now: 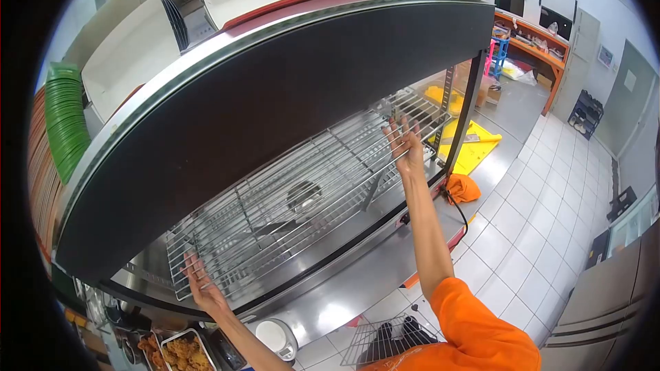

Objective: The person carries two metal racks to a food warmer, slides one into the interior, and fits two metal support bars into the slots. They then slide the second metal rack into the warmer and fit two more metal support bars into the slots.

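A long metal wire rack (pixel 302 185) lies across the inside of a dark-topped display cabinet (pixel 254 89). At the rack's near left corner, my left hand (pixel 204 290) holds it, with the fingers reaching in among the wires. My right hand (pixel 407 148) grips the rack's right part, its fingers raised and partly crossed by the wires. Below the rack, a round metal piece (pixel 304 196) shows through the bars above the cabinet's metal floor.
Fried food fills a metal tray (pixel 187 354) at lower left. Beside the cabinet's right post are an orange cloth (pixel 462 189), a black cable, and a knife on a yellow board (pixel 474 151). Another wire rack (pixel 371 340) is near my body. Green stacked items (pixel 65 124) stand far left.
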{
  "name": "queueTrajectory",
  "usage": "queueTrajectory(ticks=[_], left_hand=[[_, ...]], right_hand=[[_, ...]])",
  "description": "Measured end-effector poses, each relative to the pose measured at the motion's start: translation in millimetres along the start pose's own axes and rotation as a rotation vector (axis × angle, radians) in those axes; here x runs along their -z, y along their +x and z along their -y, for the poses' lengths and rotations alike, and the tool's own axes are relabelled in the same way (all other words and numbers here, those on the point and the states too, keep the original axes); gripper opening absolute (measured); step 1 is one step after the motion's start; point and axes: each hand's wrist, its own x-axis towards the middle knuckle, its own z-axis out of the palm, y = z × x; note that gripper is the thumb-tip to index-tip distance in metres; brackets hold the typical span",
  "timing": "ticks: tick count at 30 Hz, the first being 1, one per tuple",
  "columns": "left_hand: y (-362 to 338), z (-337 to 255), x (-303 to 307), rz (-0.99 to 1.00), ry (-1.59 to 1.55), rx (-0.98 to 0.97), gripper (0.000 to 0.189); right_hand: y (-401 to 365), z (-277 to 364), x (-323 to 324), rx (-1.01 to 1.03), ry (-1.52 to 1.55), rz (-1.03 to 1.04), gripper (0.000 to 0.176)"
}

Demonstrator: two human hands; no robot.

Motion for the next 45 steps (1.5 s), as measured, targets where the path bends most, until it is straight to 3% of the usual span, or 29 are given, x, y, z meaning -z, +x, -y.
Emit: queueTrajectory(ticks=[6,12,14,15,17,18,21,22,27,30,34,37,40,41,43,45], left_hand=[[22,20,35,0.047,-0.046,-0.022,0.051],[21,32,48,0.034,-0.088,0.008,0.028],[22,34,60,0.065,-0.124,0.029,0.026],[22,36,59,0.063,-0.104,0.015,0.039],[25,37,50,0.05,-0.017,-0.03,0.048],[26,36,51,0.039,-0.005,-0.034,0.048],[29,30,43,0.006,-0.124,-0.024,0.04],[31,31,42,-0.016,-0.168,-0.004,0.039],[28,35,44,-0.033,-0.134,-0.041,0.038],[22,31,40,-0.022,-0.106,-0.043,0.037],[13,37,46,-0.006,-0.113,-0.048,0.036],[18,43,52,-0.002,-0.11,-0.028,0.034],[21,41,54,-0.002,-0.062,-0.004,0.037],[21,42,54,0.007,-0.045,0.011,0.039],[16,43,60,0.041,-0.035,0.009,0.045],[4,39,58,0.039,-0.069,0.06,0.053]], right_hand=[[3,-13,34,-0.016,0.03,-0.032,0.08],[-10,-21,44,-0.021,0.011,-0.106,0.069],[17,-26,105,-0.095,0.131,0.118,0.052],[21,-21,108,-0.16,0.095,0.139,0.045],[30,-17,115,-0.199,0.038,0.176,0.038],[25,-18,94,-0.131,-0.174,0.014,0.041],[48,-5,123,-0.352,-0.04,0.266,0.072],[41,-8,103,-0.271,-0.042,0.075,0.082],[26,-13,80,-0.18,-0.127,0.003,0.071],[26,-15,78,-0.185,-0.132,0.016,0.051],[37,-8,101,-0.237,-0.129,0.084,0.055],[23,-12,83,-0.224,-0.113,0.029,0.058],[33,-5,109,-0.274,-0.24,0.176,0.058],[12,-6,88,-0.22,-0.289,0.141,0.056],[4,9,109,-0.338,-0.462,0.198,0.051],[-47,18,91,-0.29,-0.379,-0.082,0.046]])
